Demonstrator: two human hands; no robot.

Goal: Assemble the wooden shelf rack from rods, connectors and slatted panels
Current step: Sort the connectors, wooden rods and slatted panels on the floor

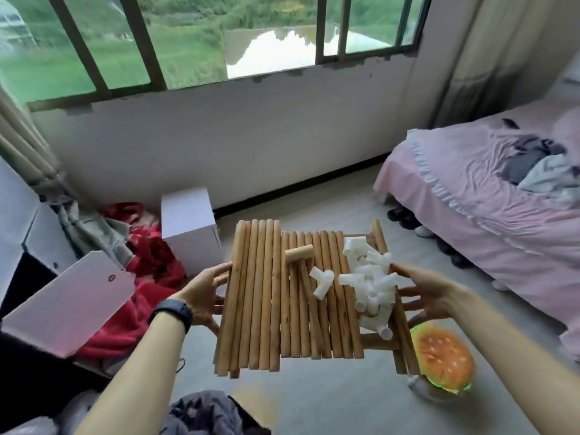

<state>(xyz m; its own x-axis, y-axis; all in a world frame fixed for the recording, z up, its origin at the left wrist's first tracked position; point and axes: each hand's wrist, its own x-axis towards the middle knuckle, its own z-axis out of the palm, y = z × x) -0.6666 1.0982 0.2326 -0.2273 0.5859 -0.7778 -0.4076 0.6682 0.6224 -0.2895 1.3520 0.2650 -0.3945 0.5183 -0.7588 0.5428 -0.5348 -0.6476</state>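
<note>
Item: slatted panels (314, 309), held above the floor (329, 403), carrying loose rods (254, 293), 1 mallet (299, 254) and piled white connectors (373, 284). Left hand (204, 296) grips the left edge; right hand (426, 296), fingers spread, props the right. Risk: any tilt likely rolls the connectors off

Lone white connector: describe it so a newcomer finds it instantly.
Find the slatted panels at the picture's centre. On them, right of the wooden mallet, lies a white T-shaped connector. It sits alone, apart from the heap of connectors along the right edge.
</note>
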